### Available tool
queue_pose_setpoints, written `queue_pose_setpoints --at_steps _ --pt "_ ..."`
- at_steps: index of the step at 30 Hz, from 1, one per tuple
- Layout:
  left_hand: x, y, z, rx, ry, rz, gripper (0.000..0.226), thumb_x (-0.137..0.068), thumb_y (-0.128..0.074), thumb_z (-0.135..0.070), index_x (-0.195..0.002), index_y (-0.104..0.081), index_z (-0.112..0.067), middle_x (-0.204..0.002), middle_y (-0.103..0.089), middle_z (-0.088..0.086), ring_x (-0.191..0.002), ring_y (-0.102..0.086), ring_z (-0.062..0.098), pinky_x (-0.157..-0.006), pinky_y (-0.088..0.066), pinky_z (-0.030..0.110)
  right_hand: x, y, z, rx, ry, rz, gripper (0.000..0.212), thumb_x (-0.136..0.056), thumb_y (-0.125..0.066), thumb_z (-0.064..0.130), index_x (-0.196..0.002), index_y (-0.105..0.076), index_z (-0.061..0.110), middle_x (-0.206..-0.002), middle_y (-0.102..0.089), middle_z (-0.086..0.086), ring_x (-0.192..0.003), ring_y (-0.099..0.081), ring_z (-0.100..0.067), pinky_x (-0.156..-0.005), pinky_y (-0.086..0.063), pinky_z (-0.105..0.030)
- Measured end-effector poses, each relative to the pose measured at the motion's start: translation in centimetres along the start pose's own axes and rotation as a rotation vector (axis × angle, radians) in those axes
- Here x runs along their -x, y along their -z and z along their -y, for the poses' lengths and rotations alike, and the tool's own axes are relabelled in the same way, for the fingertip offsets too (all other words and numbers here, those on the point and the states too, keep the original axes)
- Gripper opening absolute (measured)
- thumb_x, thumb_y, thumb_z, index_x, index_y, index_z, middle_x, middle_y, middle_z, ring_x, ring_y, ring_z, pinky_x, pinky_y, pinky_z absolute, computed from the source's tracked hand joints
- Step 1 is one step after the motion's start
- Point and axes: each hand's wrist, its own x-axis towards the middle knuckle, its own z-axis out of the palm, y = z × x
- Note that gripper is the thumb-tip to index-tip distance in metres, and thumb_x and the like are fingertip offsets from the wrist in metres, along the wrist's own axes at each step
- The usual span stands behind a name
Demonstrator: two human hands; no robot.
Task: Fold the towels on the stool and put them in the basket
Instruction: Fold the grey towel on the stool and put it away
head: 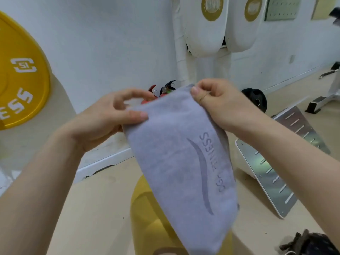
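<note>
1. Towel (184, 162): a grey-lilac towel is held in the air directly above the stool (147, 218). It hangs from its top edge as a long, narrow panel that slants down and covers the stool's right half. A dark curved stripe and sideways lettering ending in "NESS" are printed on the side facing me.

2. Left hand (110, 115): the grip is closed on the towel's upper left corner, above and beyond the stool. The thumb lies flat on the front of the cloth, the fingers are behind it, and the index finger is curled over the edge.

3. Right hand (220, 103): the grip is a narrow pinch on the towel's upper right corner. The thumb tip presses against the bent fingers, higher than the left hand.

4. Lower end: the towel's bottom edge runs out of my view, so I cannot tell whether it touches the stool. It may be doubled over, but the blur prevents confirmation.

5. Surroundings:
- The stool is yellow with a round seat and stands on a beige floor (92, 208).
- Far left of the stool, a large yellow weight plate (24, 70) stands on edge.
- Beyond the stool, fire extinguisher handles (165, 88) show at the white wall (110, 43).
- Right of the stool, a slotted metal plate (276, 172) leans.
- Further back, a black disc (256, 99) stands on the floor.
</note>
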Motion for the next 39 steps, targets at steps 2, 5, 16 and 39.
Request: queue_pose_setpoints --at_steps 2,5,16,39 --pt "0.2 -0.6 0.5 -0.166 0.093 0.164 0.032 -0.079 -0.073 -0.031 -0.11 -0.066 -0.025 -0.099 -0.074 0.0 -0.091 -0.069 0.011 -0.079 -0.052 0.026 0.5 -1.1 -0.1 0.002 0.018 0.117 0.028 -0.099 -0.049 0.023 -0.084 -0.062 0.003 -0.071 -0.056 -0.003 -0.065 -0.048 -0.01 -0.062 -0.039 -0.028" --pt "-0.4 -3.6 1.2 -0.139 0.079 0.205 0.032 -0.082 -0.058 -0.049 -0.096 -0.072 -0.024 -0.097 -0.074 -0.007 -0.093 -0.068 0.007 -0.077 -0.051 0.02 0.9 -2.8 -0.4 0.008 0.033 0.211 0.019 -0.096 -0.054 0.025 -0.083 -0.064 0.015 -0.061 -0.061 0.009 -0.059 -0.052 -0.001 -0.059 -0.042 -0.02" --pt "-1.9 -5.2 2.4 -0.107 -0.01 -0.275 0.034 -0.094 -0.057 -0.03 -0.061 -0.06 -0.021 -0.055 -0.054 -0.014 -0.052 -0.05 0.002 -0.049 -0.04 0.013 3.3 -3.2 -9.0 -0.375 -0.397 0.883 0.041 -0.075 -0.077 0.033 -0.112 -0.068 0.019 -0.121 -0.066 -0.011 -0.111 -0.061 -0.028 -0.102 -0.042 -0.049" --pt "2.4 -4.0 22.1 -0.36 0.45 -0.286 0.019 -0.086 -0.059 -0.007 -0.085 -0.056 -0.026 -0.088 -0.062 0.001 -0.078 -0.057 0.018 -0.063 -0.043 0.021 7.1 -5.8 -22.7 0.534 -0.352 0.251 0.005 -0.095 -0.047 0.019 -0.09 -0.045 0.021 -0.079 -0.058 -0.004 -0.079 -0.053 -0.028 -0.066 -0.04 -0.034"
